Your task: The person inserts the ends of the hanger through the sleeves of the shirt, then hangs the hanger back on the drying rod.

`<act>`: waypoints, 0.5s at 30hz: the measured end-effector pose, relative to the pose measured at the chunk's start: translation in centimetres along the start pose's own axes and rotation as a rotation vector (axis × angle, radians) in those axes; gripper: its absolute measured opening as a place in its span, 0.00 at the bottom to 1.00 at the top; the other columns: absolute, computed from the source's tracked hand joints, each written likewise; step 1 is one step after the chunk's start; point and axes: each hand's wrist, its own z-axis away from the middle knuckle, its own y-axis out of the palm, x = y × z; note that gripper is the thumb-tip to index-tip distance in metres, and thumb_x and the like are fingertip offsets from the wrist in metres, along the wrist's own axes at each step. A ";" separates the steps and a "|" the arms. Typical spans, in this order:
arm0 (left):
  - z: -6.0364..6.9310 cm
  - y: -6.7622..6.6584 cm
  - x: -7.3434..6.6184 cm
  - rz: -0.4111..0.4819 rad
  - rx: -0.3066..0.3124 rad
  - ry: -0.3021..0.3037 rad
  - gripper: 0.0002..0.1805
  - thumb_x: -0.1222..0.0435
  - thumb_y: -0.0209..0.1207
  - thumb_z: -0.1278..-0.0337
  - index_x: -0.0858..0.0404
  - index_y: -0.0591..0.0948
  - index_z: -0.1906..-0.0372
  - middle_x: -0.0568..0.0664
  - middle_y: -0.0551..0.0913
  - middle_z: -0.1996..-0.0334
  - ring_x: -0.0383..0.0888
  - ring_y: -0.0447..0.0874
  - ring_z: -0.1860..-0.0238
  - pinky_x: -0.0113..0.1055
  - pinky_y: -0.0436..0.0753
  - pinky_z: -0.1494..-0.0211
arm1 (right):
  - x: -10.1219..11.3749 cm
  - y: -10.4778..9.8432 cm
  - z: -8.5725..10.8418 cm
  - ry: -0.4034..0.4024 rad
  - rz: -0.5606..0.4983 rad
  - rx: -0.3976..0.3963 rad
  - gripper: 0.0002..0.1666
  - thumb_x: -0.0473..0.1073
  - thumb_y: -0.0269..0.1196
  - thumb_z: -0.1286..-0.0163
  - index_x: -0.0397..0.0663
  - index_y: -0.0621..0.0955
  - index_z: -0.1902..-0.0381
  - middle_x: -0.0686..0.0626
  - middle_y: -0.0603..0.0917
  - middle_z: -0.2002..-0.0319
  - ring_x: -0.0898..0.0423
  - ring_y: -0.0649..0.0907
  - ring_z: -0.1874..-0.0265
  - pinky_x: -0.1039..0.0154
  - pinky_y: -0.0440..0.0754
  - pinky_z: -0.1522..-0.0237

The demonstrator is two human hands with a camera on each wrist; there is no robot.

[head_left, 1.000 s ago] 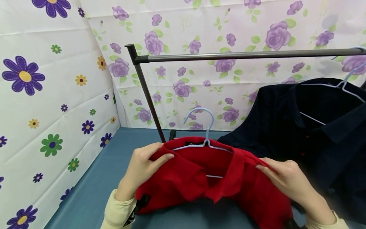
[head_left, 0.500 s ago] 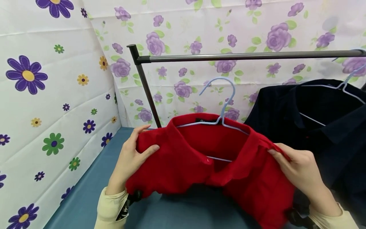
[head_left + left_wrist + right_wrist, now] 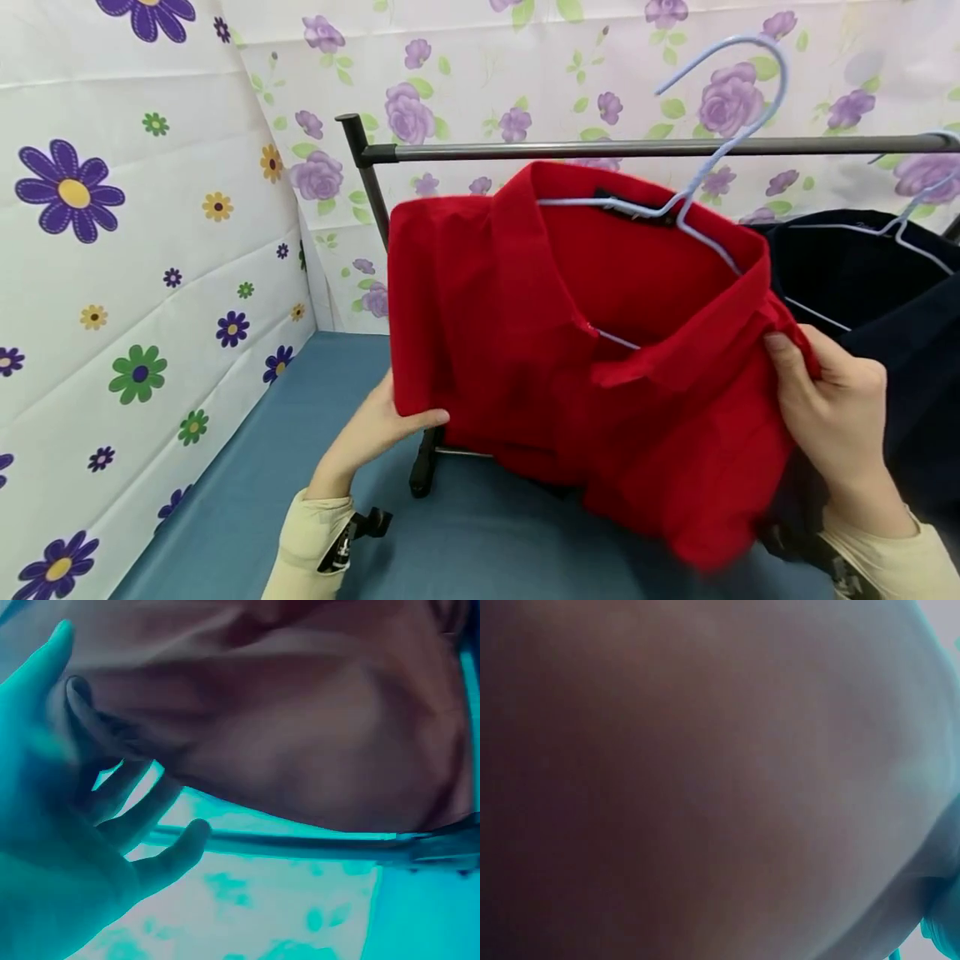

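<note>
A red collared shirt [image 3: 517,325] hangs tilted on a light blue hanger [image 3: 697,183], its hook rising above the bar in the head view. The right hand [image 3: 832,408] grips the shirt's shoulder beside the collar, thumb in front. At the lower edge of the sleeve, the left hand [image 3: 382,429] holds the cloth, thumb in front and other fingers behind. Seen in the left wrist view, the left hand [image 3: 97,795] has some fingers spread below the cloth edge. Blurred shirt cloth [image 3: 705,780] fills most of the right wrist view, with the gripping fingers hidden.
A dark metal clothes rack [image 3: 525,152] stands behind the shirt, with its foot [image 3: 423,471] on the blue table surface [image 3: 232,492]. At right a navy shirt [image 3: 900,358] hangs from the bar on another hanger. Flowered cloth [image 3: 150,275] covers the walls.
The red shirt and hanger have risen and moved right, and the hook now reaches above the bar. The left hand has shifted from near the collar, outward along the shoulder, to the sleeve edge.
</note>
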 end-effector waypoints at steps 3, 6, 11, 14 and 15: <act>-1.1 1.4 1.6 0.000 0.070 -0.002 0.41 0.56 0.72 0.42 0.47 0.64 0.27 0.43 0.74 0.39 0.44 0.75 0.42 0.51 0.77 0.42 | -0.3 -0.3 -0.4 0.037 0.008 -0.036 0.23 0.39 0.65 0.27 0.29 0.74 0.80 0.60 0.63 0.86 0.71 0.61 0.84 0.74 0.53 0.79; -2.2 3.0 3.4 0.005 0.109 -0.014 0.41 0.57 0.71 0.41 0.48 0.63 0.26 0.41 0.72 0.38 0.43 0.73 0.40 0.55 0.74 0.38 | -0.5 -0.6 -0.6 0.070 0.002 -0.078 0.25 0.40 0.64 0.27 0.28 0.73 0.81 0.61 0.63 0.87 0.71 0.60 0.84 0.73 0.51 0.80; -3.8 4.9 6.1 0.009 0.162 0.032 0.34 0.64 0.66 0.35 0.56 0.66 0.28 0.52 0.74 0.36 0.51 0.74 0.37 0.58 0.72 0.35 | -0.5 -0.7 -0.7 0.094 -0.030 -0.110 0.27 0.40 0.65 0.28 0.27 0.70 0.82 0.62 0.63 0.88 0.70 0.59 0.85 0.72 0.49 0.81; -3.9 5.2 7.1 -0.082 0.142 0.094 0.22 0.67 0.60 0.30 0.62 0.71 0.35 0.54 0.78 0.42 0.51 0.78 0.42 0.49 0.76 0.39 | -0.4 -0.8 -0.6 0.082 -0.015 -0.092 0.25 0.38 0.65 0.28 0.27 0.72 0.81 0.62 0.63 0.88 0.71 0.60 0.85 0.73 0.50 0.81; -3.8 5.2 6.8 -0.104 0.122 0.115 0.20 0.69 0.59 0.29 0.66 0.72 0.37 0.56 0.78 0.44 0.53 0.78 0.43 0.49 0.77 0.40 | -0.6 -0.9 -0.6 0.074 -0.008 -0.082 0.24 0.38 0.65 0.28 0.28 0.73 0.81 0.61 0.63 0.87 0.71 0.60 0.84 0.73 0.51 0.81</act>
